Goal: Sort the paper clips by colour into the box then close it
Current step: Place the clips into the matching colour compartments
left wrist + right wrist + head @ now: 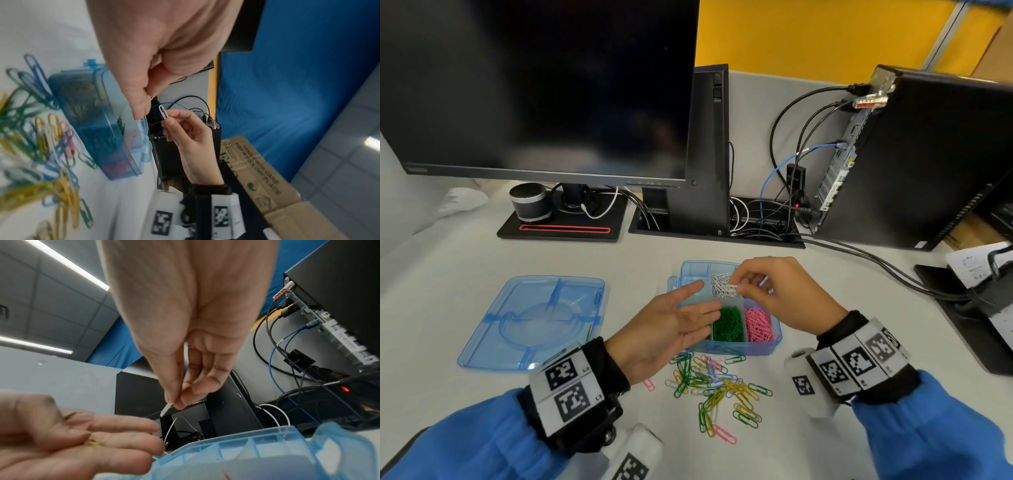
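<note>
— Now, reading from left to right: what is lying beyond the left hand [671,329]?

— Out past its wrist side, the detached blue lid [532,322] is resting flat on the desk. The left hand itself is lying palm up with fingers straight, cradling what appears to be a yellow paper clip [697,316]; nothing is being pinched there. Its fingertips are reaching over the near-left part of the blue box [760,349].

— And toward the right hand [784,294]?

— Between the two hands, the box is standing open with white clips [720,286], green clips [727,325] and pink clips [758,323] already sitting in separate compartments. The right hand is pinching one white paper clip [163,112] between thumb and forefinger, directly over the white compartment. The clip's long axis is running roughly upright, its free end pointing away from the fingertips.

— Which relation is governing the coming move?

— Probably the drop: the white compartment is lying straight below the right hand, which is the nearer one, so releasing should suffice. Nearer the person than both hands, the mixed loose clips [717,387] are still waiting unsorted.
</note>
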{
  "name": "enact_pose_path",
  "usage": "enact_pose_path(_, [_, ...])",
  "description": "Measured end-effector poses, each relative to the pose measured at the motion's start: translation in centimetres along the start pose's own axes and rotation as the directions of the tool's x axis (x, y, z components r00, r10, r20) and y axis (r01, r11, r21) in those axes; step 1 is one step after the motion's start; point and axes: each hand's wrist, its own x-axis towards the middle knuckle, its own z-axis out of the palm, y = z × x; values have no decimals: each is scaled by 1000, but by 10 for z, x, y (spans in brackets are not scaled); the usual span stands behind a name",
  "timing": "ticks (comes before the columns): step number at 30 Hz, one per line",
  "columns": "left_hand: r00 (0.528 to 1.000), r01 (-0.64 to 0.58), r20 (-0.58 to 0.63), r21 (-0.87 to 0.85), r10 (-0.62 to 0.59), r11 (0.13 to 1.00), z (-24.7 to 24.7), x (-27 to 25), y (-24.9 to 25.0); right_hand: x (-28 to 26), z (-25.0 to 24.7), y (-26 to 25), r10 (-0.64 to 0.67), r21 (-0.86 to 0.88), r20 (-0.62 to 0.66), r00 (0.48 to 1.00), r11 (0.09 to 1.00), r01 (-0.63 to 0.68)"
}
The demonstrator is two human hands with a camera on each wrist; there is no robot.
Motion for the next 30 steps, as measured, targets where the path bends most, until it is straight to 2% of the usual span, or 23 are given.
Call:
enact_pose_path(3, [998,-60,-3,121,61,991,-3,0,1,-2,4,-3,17,141,-42,999,990,-11])
enact_pose_path(6, [996,-94,6,175,94,980,-3,1,1,-4,13,-9,13,262,-21,1000,965,-7])
enact_pose_path(8, [989,-143,4,296,148,945,-4,2,0,-4,16,-10,10,263,-28,1000,965,-2])
enact_pose_path(11, [965,-239,26,493,260,837,-6,4,0,0,14,-7,26,213,-65,998,977,-12])
enact_pose_path(15, [947,-287,61,604,316,744,-7,9,4,5,9,-1,62,149,-97,993,988,-47])
enact_pose_path(23, [944,-321,144,602,296,731,-8,11,6,28,14,10,187,81,-215,959,982,-173])
enact_pose_path(28, [929,-339,57,533,366,776,-17,13,15,28,18,13,242,-63,-80,967,967,-247])
enact_pose_path(30, [926,-339,52,548,373,765,-22,12,21,22,17,13,241,-85,-76,967,965,-247])
